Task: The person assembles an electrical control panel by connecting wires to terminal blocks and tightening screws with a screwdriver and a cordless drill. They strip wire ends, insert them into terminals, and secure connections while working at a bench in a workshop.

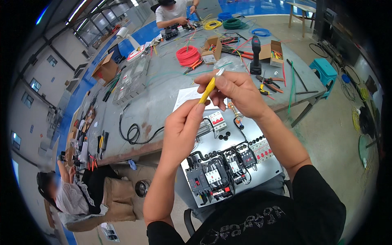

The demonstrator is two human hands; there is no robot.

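Above the grey workbench's (163, 87) near edge, left hand (182, 127) and right hand (237, 92) both pinch a yellow-handled screwdriver (209, 88), fingers closed on it.

Yellow tool (207, 90) lower end hidden in fingers (195, 109).

This is a big workshop where people work with wires and electric parts. A long grey table (163, 92) is covered with rolls of wire, red (188, 55), yellow (212, 24) and green (234, 23). Far on the right stands a black drill (256, 54), with pliers (267, 81) near it. Close by lies a metal board (232, 161) full of switches and black cables. The floor is grey and blue, and tall windows (96, 22) run along the far left wall.
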